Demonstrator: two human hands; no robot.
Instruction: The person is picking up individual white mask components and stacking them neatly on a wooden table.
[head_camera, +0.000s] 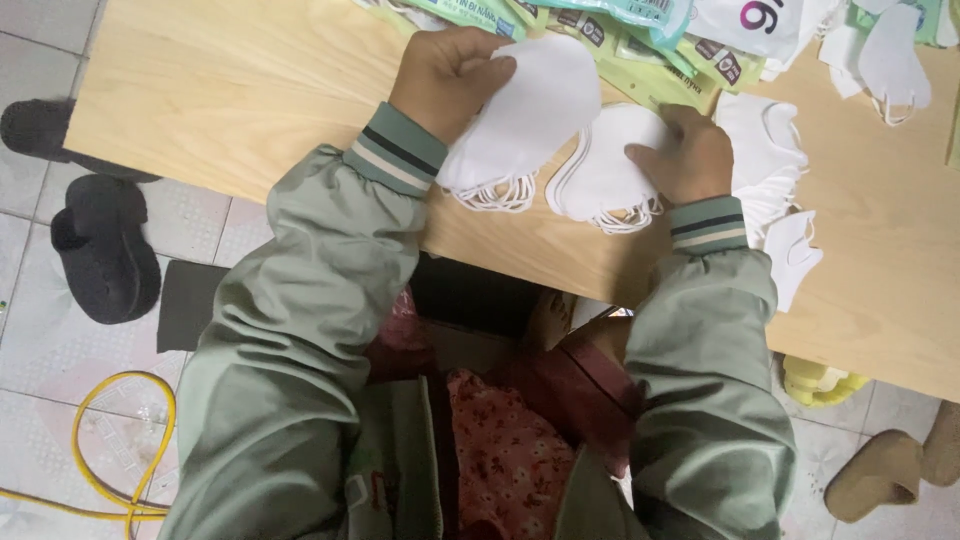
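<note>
Gripping a stack of white folded fabric face masks (530, 100), the left hand (445, 75) is seen with its fingers closed over the stack's upper edge, the ear loops hanging below the wrist. A second stack of white folded masks with elastic loops (605, 165) is pressed flat onto the pale wooden tabletop (230, 90) by the right hand (690, 155), whose fingers are curled down on its right side. The two stacks are touching between the hands. Green printed plastic packets (640, 60) are spread just beyond the fingertips. More loose white masks (765, 160) are piled just right of the right hand. Black slippers (100, 245) are seen on the tiled floor, well left of the left sleeve.
</note>
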